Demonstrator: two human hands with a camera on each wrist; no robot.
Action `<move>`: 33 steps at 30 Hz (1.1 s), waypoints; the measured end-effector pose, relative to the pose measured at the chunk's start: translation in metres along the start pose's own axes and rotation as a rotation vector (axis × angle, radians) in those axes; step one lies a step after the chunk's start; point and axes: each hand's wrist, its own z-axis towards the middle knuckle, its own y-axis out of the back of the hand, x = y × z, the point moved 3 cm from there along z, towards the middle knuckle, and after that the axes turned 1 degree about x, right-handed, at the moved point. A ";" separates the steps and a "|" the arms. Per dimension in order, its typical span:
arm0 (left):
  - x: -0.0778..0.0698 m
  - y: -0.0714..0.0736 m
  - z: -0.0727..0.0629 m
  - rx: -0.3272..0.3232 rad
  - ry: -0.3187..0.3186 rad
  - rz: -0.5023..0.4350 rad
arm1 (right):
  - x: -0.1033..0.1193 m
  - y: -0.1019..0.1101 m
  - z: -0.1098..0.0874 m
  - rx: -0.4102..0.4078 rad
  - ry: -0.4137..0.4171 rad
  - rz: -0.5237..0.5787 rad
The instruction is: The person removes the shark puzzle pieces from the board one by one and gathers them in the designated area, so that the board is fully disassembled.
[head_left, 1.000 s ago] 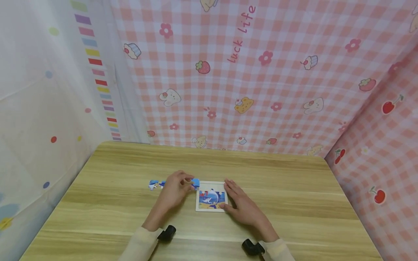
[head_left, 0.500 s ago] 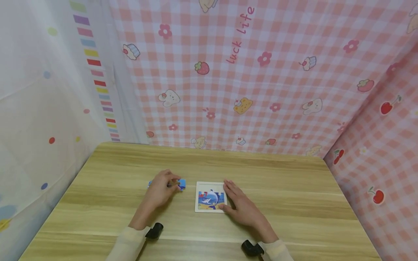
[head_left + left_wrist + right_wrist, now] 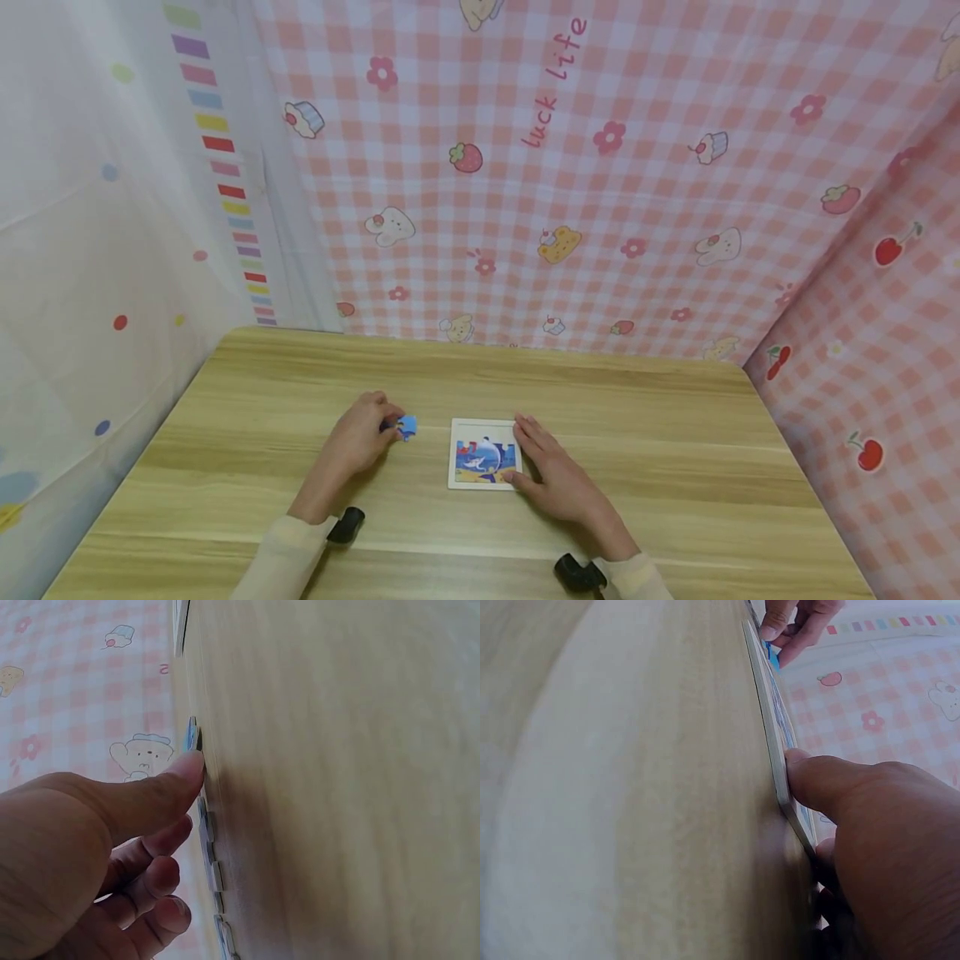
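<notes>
My left hand [image 3: 362, 433] pinches a blue jigsaw piece [image 3: 407, 427] between thumb and fingers, close over the table left of the puzzle tray. In the left wrist view the piece [image 3: 193, 735] shows edge-on past the thumb tip, and the other fingers curl loosely. The white-rimmed puzzle tray [image 3: 452, 467] lies flat, its lower part filled with a sea picture [image 3: 483, 460] and its upper strip pale and bare. Along the tray's right side rests my right hand [image 3: 558, 475], fingers fairly straight. Its thumb [image 3: 817, 776] presses on the rim near the front right corner.
More loose puzzle pieces [image 3: 210, 844] lie in a row on the table beneath the left hand, mostly hidden by it in the head view. The wooden table [image 3: 645, 433] ends at a pink checked cloth [image 3: 570, 183] behind.
My left hand has drawn back leftward from the tray's upper left corner with a blue jigsaw piece. The right hand and the tray have stayed in place.
</notes>
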 end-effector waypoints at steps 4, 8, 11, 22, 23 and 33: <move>0.002 -0.001 0.001 0.021 -0.010 0.009 | 0.000 0.000 0.000 0.003 -0.001 0.000; 0.004 -0.002 0.000 0.031 -0.014 0.004 | 0.000 -0.001 0.000 -0.001 -0.001 0.000; 0.005 -0.003 -0.001 0.033 -0.005 -0.008 | 0.000 -0.001 0.000 -0.009 0.001 -0.002; -0.006 0.001 -0.003 -0.017 0.013 -0.046 | -0.005 0.000 0.002 0.020 -0.034 0.003; -0.009 0.002 -0.003 -0.029 0.011 -0.060 | -0.005 0.001 0.003 0.015 -0.037 0.007; -0.041 -0.008 -0.011 -0.083 0.017 -0.251 | -0.002 0.002 0.001 0.015 -0.063 0.057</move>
